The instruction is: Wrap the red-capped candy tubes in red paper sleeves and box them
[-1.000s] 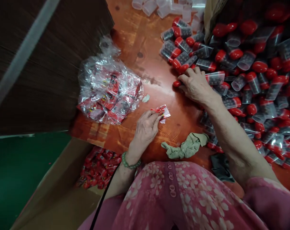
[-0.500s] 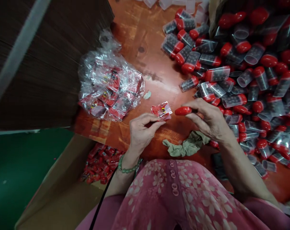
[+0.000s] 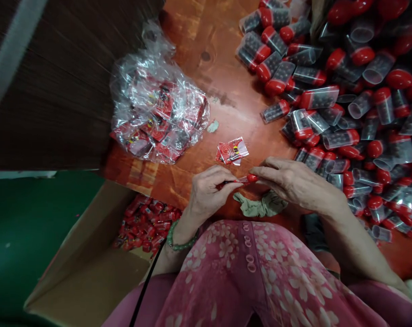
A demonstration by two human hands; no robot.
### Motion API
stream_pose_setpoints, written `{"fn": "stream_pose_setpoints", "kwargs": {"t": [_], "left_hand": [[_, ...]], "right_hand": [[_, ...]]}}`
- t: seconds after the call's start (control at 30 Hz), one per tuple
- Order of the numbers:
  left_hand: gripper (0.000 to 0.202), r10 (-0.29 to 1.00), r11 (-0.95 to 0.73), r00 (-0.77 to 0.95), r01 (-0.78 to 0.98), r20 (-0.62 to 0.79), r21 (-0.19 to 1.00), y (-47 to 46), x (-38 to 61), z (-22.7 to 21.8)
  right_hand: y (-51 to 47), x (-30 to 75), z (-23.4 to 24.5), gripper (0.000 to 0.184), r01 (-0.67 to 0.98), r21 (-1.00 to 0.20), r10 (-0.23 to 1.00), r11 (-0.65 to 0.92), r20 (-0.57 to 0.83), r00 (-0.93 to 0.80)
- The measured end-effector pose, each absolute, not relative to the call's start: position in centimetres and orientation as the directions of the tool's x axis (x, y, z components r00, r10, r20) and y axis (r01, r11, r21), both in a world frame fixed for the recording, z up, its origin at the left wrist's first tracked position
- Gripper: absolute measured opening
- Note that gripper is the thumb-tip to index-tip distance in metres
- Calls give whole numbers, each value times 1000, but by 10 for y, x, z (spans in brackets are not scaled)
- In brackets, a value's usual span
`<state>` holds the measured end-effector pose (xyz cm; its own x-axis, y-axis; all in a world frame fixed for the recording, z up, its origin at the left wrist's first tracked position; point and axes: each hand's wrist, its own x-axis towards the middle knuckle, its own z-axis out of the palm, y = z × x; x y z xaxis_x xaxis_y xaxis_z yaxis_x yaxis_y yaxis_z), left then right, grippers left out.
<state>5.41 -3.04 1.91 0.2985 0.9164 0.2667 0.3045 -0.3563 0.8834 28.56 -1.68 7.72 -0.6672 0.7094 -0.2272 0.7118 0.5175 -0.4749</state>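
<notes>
My left hand (image 3: 213, 188) is closed, pinching a thin red printed plastic sleeve (image 3: 240, 180) edge-on. Opposite it, my right hand (image 3: 291, 184) grips a small red-capped container (image 3: 252, 177); only its rounded red end shows, the rest being covered by fingers. The red end meets or nearly touches the sleeve; how far one sits inside the other I cannot tell. Just beyond the hands, a few flat red printed sleeves (image 3: 233, 151) lie on the wooden table (image 3: 192, 181). A crumpled green cloth (image 3: 257, 205) is below my hands, partly under the right one.
At the left of the table sits a clear plastic bag (image 3: 158, 109) of red printed sleeves. A large heap of clear containers with red caps (image 3: 362, 131) covers the right side. Below the table edge, a cardboard box (image 3: 90, 268) holds many red wrapped pieces (image 3: 148, 222).
My left hand has drawn a sleeve back from the small pile, which stays on the table. My right hand has brought the red-capped container left and down to it.
</notes>
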Motion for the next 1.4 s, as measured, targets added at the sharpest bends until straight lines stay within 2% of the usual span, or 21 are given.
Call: {"fn": "stream_pose_setpoints", "kwargs": {"t": [0.13, 0.33, 0.43, 0.53, 0.63, 0.7, 0.87, 0.93, 1.03, 1.13, 1.2, 1.27, 1.4], "left_hand": [[13, 904, -365, 342, 301, 257, 881, -35, 54, 12], [13, 896, -263, 431, 310, 112, 914, -36, 51, 8], [16, 881, -114, 473, 281, -34, 953, -33, 50, 7], [18, 807, 133, 542, 220, -235, 966, -30, 49, 6], [24, 690, 357, 614, 173, -384, 918, -26, 49, 6], [26, 658, 417, 625, 163, -420, 894, -25, 50, 5], [28, 625, 468, 634, 161, -454, 869, -21, 53, 1], [28, 628, 479, 634, 141, -450, 867, -20, 53, 1], [28, 625, 477, 639, 142, -448, 868, -19, 54, 1], [30, 606, 443, 669, 165, -430, 881, -17, 55, 4], [33, 598, 400, 690, 184, -408, 898, -16, 56, 7], [35, 596, 356, 695, 220, -402, 908, -14, 57, 10], [31, 626, 306, 649, 307, -433, 901, -11, 58, 12]], "right_hand": [[-16, 282, 72, 28, 688, -510, 639, 517, -305, -706], [-8, 274, 69, 29, 599, -658, 595, 456, -274, -755], [-2, 274, 69, 30, 505, -780, 586, 370, -226, -778], [1, 276, 64, 27, 432, -872, 607, 229, -219, -764], [-1, 277, 56, 22, 424, -897, 668, 126, -240, -704], [-4, 274, 51, 21, 433, -892, 697, 129, -229, -679], [-11, 262, 44, 22, 431, -881, 733, 197, -159, -661], [-11, 264, 45, 26, 433, -892, 755, 128, -196, -626], [-12, 276, 46, 42, 454, -891, 771, -20, -303, -560], [-14, 288, 47, 35, 468, -873, 757, -135, -396, -520], [-16, 291, 47, 27, 455, -875, 754, -167, -410, -512], [-17, 289, 49, 24, 444, -887, 777, -129, -369, -511], [-20, 279, 54, 19, 453, -890, 840, 51, -208, -502]]}}
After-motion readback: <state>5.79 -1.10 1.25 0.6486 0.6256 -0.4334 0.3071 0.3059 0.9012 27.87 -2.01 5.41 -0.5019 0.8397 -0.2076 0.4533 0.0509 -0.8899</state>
